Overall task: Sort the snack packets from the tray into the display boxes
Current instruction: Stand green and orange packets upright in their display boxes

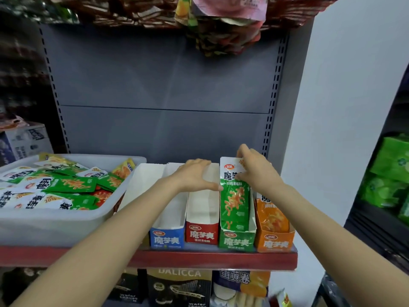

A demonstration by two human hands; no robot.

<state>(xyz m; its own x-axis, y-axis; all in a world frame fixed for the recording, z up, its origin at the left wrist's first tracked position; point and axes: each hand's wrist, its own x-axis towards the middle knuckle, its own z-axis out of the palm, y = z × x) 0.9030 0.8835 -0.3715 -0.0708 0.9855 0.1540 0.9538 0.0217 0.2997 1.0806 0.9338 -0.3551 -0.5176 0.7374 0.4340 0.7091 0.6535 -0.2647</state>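
1. The grip of the right hand [254,168] is closed on the white top end of a green snack packet [235,197]: the fingers curl over its upper edge and the thumb side presses against its face.
2. The packet lies directly below and in front of this grip. Its long axis runs along the green display box [238,240], from the back of the shelf toward the front, and the packet leans a little backward. Its lower end is already inside the box, on top of other green packets.
3. The left hand [195,173] is flat and holds nothing. Its fingers are spread over the top edges of the red display box [202,234] and the thumb reaches to the left edge of the green packet, touching it or nearly so.
4. The right hand is the nearer one to the green box, so I judge that it only needs to push the packet down and let go.
5. The blue display box [167,238] and the red one show only white inner walls, with no packets to be seen in them. The orange display box [275,241], at the far right, holds orange packets.
6. The tray [55,224] stands on the shelf [212,260] to the left of the boxes. Many packets are still in it, mostly green and white, with some red and yellow ones.
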